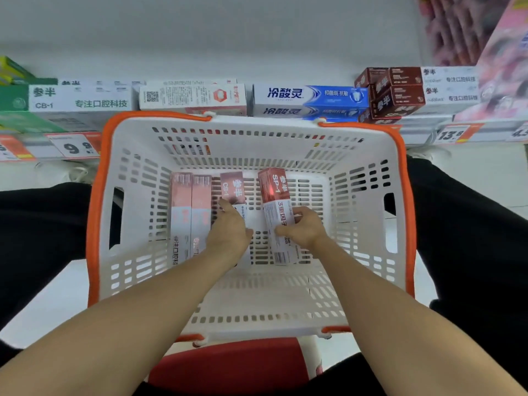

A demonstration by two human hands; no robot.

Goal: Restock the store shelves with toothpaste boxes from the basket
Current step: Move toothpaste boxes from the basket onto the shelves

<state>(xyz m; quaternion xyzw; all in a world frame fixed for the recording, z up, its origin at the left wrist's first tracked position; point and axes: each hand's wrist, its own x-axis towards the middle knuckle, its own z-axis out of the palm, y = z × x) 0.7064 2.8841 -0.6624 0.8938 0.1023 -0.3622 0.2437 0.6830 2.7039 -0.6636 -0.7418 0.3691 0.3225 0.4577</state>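
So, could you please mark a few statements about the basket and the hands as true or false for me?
1. The right hand grips the SP-1 box. True.
2. The basket holds no boxes. False: it holds four, the SP-1 box, the CB-1 box and two pink boxes at the left.
3. The left hand lies on the CB-1 box. True.
4. The basket's rim is blue. False: it is orange.
5. Blue boxes lie on the shelf beyond the basket. True.
6. Both hands are up at the shelf. False: both are inside the basket.
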